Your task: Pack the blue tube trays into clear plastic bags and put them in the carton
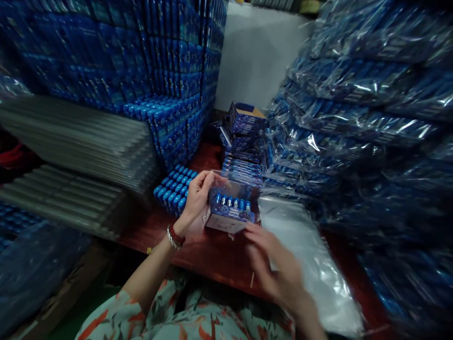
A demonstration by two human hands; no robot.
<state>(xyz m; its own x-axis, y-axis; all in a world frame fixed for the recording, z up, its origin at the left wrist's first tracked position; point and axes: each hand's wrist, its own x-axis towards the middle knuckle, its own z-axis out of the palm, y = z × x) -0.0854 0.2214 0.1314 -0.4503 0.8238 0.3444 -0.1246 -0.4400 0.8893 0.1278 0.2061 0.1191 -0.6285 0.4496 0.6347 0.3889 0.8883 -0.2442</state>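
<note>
A small dark-blue carton (226, 223) with a row of blue-capped bottles (233, 203) showing in its open front is in front of me, above the table. Clear plastic film, seemingly a bag (235, 187), surrounds it. My left hand (198, 194) is closed at the carton's upper left, thumb and fingers pinching the film's edge. My right hand (274, 257), blurred by motion, has its fingers stretched toward the carton's lower right corner. Whether the fingertips touch it I cannot tell; nothing shows in that hand.
A stack of clear plastic bags (304, 245) lies on the reddish table (208, 252) at right. Blue bottles (173, 186) stand grouped at left. Ridged clear trays (81, 137) are piled beyond them. Film-wrapped packs (354, 127) tower at right; an open carton (246, 118) sits behind.
</note>
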